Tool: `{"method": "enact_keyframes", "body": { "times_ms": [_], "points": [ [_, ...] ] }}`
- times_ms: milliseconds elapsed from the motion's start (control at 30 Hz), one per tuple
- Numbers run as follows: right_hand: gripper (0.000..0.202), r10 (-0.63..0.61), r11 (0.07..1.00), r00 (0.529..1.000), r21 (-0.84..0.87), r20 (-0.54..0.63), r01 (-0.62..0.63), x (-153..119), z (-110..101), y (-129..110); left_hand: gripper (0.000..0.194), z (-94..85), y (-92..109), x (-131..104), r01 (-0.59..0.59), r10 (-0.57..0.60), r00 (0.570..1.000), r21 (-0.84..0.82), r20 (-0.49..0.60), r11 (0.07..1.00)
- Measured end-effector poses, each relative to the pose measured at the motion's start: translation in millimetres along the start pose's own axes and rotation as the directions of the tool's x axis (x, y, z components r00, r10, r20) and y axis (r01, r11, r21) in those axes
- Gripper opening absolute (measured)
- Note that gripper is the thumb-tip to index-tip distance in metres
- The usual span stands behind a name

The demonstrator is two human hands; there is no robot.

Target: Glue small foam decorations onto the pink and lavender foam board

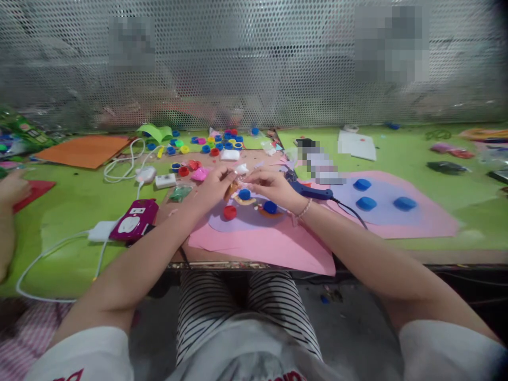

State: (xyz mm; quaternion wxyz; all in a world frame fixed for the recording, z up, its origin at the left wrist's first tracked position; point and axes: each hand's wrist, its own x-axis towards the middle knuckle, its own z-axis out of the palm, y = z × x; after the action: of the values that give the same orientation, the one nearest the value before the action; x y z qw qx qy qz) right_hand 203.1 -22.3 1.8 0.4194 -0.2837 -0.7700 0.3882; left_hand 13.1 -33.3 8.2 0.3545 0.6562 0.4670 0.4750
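Observation:
In the middle of the table my left hand and my right hand are close together, fingers bent inward. Between them shows a small white, crinkled piece like a plastic bag, pinched at the fingertips; its exact kind is unclear. Just below lies a purple paper shape on pink paper. On it sit a red bottle cap and two blue bottle caps, with pale curved strips beside them. Past my right fingers lies a dark blue glue gun with its cord.
Several coloured caps are scattered at the back. On the right, another purple paper carries three blue caps. A magenta power socket with white cables stands left, near orange paper. Another person's hand is at far left. A perforated metal screen rises behind.

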Motion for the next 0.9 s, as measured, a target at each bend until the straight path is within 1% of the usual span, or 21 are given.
{"method": "enact_keyframes", "body": {
  "times_ms": [100, 200, 300, 433, 533, 667, 767, 900],
  "points": [
    [0.024, 0.01, 0.999, 0.998, 0.04, 0.06, -0.013, 0.1, 2.0, -1.0, 0.015, -1.3, -1.2, -1.1, -0.084, 0.081, 0.995, 0.075, 0.051, 0.994],
    [0.02, 0.019, 0.998, 0.995, 0.064, 0.103, -0.025, -0.1, 4.4, -2.9, 0.016, -2.6, 4.1, -5.1, -0.127, 0.111, 0.987, 0.138, 0.117, 0.982],
    [0.016, -0.001, 1.0, 0.995, 0.012, 0.102, -0.001, 0.1, 4.5, -3.5, 0.016, -3.7, 7.1, -6.5, -0.151, 0.125, 0.98, 0.169, 0.153, 0.974],
    [0.013, -0.045, 0.999, 0.995, -0.021, 0.091, 0.047, 0.7, 4.0, -1.7, 0.017, -5.0, 1.6, -2.5, -0.185, 0.157, 0.974, 0.174, 0.165, 0.967],
    [0.013, -0.058, 0.998, 0.994, -0.032, 0.092, 0.061, 1.1, 4.4, 0.4, 0.018, -4.8, -0.5, -0.9, -0.17, 0.146, 0.978, 0.164, 0.151, 0.972],
    [0.012, -0.04, 0.998, 0.995, -0.049, 0.097, 0.045, 2.1, 4.0, 1.7, 0.017, -3.1, 4.2, -2.3, -0.122, 0.106, 0.987, 0.127, 0.124, 0.984],
    [0.012, -0.002, 1.0, 0.993, -0.012, 0.114, 0.003, 2.8, 3.9, 2.6, 0.016, -2.8, 7.6, -2.5, -0.09, 0.077, 0.992, 0.118, 0.103, 0.989],
    [0.012, 0.073, 0.993, 0.988, 0.086, 0.134, -0.085, 2.0, 5.5, 6.0, 0.011, -2.2, 9.7, -0.9, -0.042, 0.035, 0.997, 0.107, 0.065, 0.993]
  ]
}}
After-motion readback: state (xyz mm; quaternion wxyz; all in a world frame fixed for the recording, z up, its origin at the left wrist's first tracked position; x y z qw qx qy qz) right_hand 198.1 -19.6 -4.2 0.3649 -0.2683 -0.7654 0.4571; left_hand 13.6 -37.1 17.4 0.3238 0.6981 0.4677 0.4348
